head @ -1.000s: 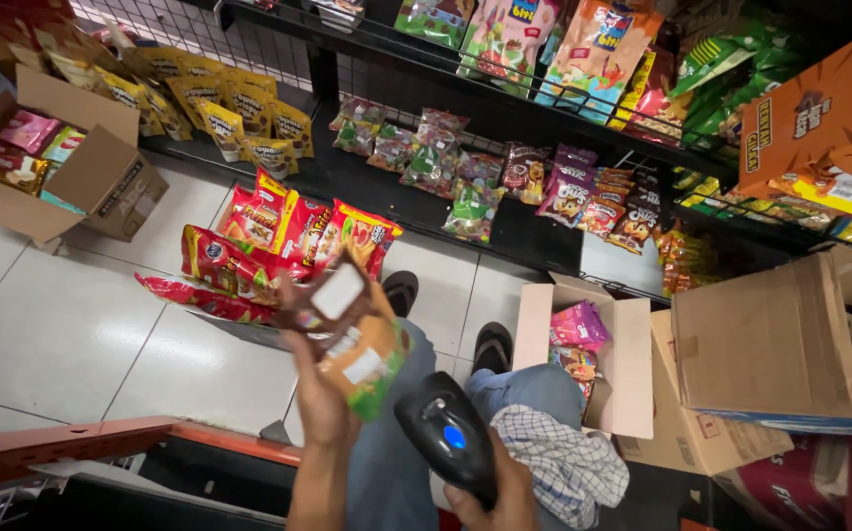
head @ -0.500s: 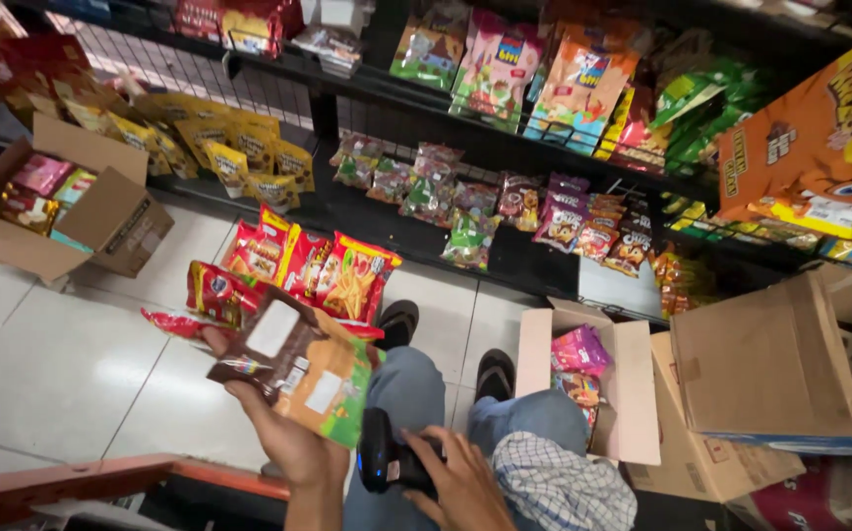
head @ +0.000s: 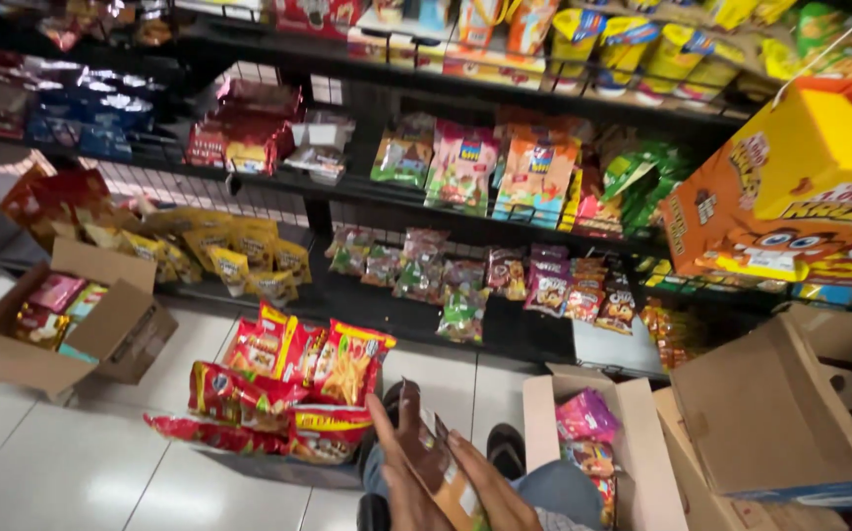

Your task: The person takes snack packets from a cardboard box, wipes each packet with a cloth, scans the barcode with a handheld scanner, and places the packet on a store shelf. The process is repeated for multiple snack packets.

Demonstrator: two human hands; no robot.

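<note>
Both hands [head: 446, 482] clasp snack pack [head: 443, 470]; scanner gone from view.

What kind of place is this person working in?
Most likely a small grocery or snack shop: dark shelves hold rows of snack packets, and open cardboard boxes of stock sit on the tiled floor.

We saw both hands cut off by the bottom edge of the frame: the left hand [head: 408, 472] and right hand [head: 490, 487] showed only fingers and part of the palm. The packet [head: 438, 462] between them was blurred, its lower end out of view. At the right edge, the orange carton [head: 790, 187] ran out of frame. The top shelf goods [head: 101, 20] in the upper left were dark and unreadable.
</note>
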